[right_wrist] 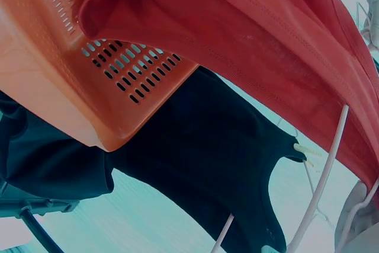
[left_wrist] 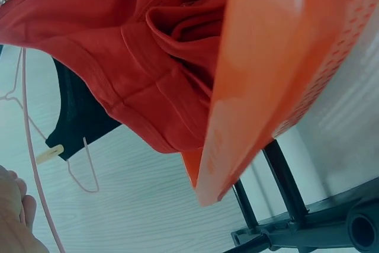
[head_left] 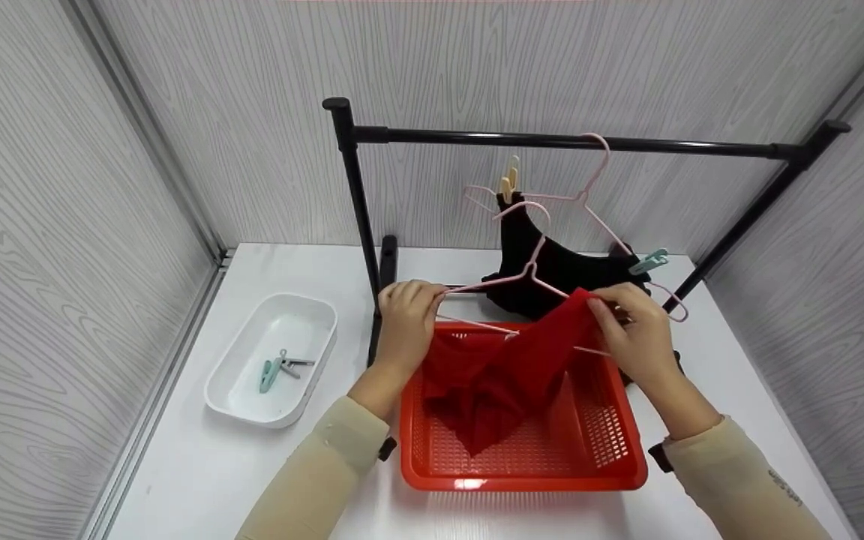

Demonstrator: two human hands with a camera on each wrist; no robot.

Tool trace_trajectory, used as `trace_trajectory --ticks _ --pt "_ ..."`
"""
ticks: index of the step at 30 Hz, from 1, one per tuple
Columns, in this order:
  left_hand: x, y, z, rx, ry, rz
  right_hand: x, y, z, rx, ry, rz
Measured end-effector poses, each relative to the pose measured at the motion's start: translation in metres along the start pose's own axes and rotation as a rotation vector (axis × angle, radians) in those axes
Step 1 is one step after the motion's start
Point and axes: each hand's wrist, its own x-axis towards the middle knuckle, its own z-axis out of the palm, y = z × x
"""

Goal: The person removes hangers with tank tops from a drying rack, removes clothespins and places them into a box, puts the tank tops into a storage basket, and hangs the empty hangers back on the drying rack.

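My left hand (head_left: 408, 319) pinches the left end of a pink wire hanger (head_left: 496, 281). With thumb and fingers my right hand (head_left: 636, 330) grips an upper corner of a red garment (head_left: 529, 360) at the hanger's right arm. The rest of this garment droops in folds over the red plastic basket (head_left: 526, 484). Stitched seams show along the cloth (right_wrist: 249, 45) in the right wrist view. Behind it, a black garment (head_left: 529, 247) hangs from a second pink hanger (head_left: 597, 165), held by a yellow clothespin (head_left: 508, 186) and a teal clothespin (head_left: 649, 261).
A black rack (head_left: 477, 138) stands across the back of the white table (head_left: 177, 472), with the second hanger hooked over its bar. To the left sits a white tray (head_left: 241, 375) with a teal clothespin (head_left: 270, 375) and a grey clothespin (head_left: 293, 365) in it. Wood-patterned panels enclose the table.
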Motion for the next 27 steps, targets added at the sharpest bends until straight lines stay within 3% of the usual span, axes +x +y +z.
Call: trace_trajectory --ticks 9,16,27 --pt "-0.002 -0.004 -0.004 -0.012 0.001 -0.008 -0.003 0.004 -0.01 0.004 0.008 0.047" --pt "-0.003 -0.007 -0.007 0.003 0.0 -0.009 -0.009 0.011 -0.016 -0.003 0.095 0.063" --pt "-0.006 -0.012 -0.011 0.01 0.007 -0.024 -0.02 0.015 -0.022 -0.006 0.166 0.166"
